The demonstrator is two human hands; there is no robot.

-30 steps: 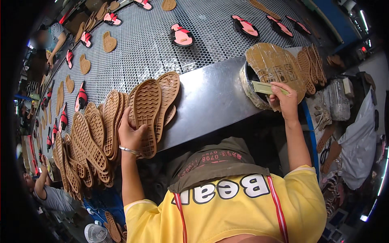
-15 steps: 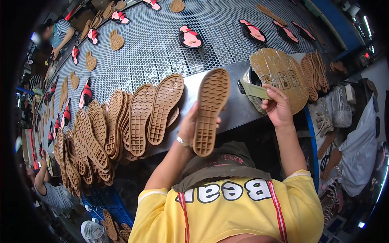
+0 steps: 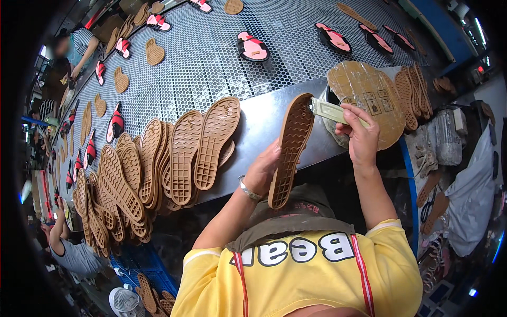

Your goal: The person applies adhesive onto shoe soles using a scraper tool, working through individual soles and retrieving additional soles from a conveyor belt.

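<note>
My left hand (image 3: 261, 168) grips a brown shoe sole (image 3: 291, 148) by its side, the sole stood up on end and turned partly edge-on, its treaded face toward my right. Between the fingertips of my right hand (image 3: 363, 136) is a flat brush with a pale green handle (image 3: 335, 112). Its bristle end is at the sole's upper edge; whether it touches cannot be made out. Just beyond my right hand, a brown cardboard sheet (image 3: 364, 84) partly covers a container whose inside is mostly hidden. Several more soles (image 3: 182, 158) lean in overlapping rows to the left.
A perforated conveyor belt (image 3: 206, 63) beyond the metal ledge (image 3: 253, 132) carries pink-and-black sandals (image 3: 252, 46) and loose soles. More soles (image 3: 409, 92) stand at the right. People work at the far left, and a small fan (image 3: 125, 301) sits low left.
The sole in my left hand has turned edge-on and shifted right. My right hand has brought the brush up against or near its top. Belt items have drifted slightly right.
</note>
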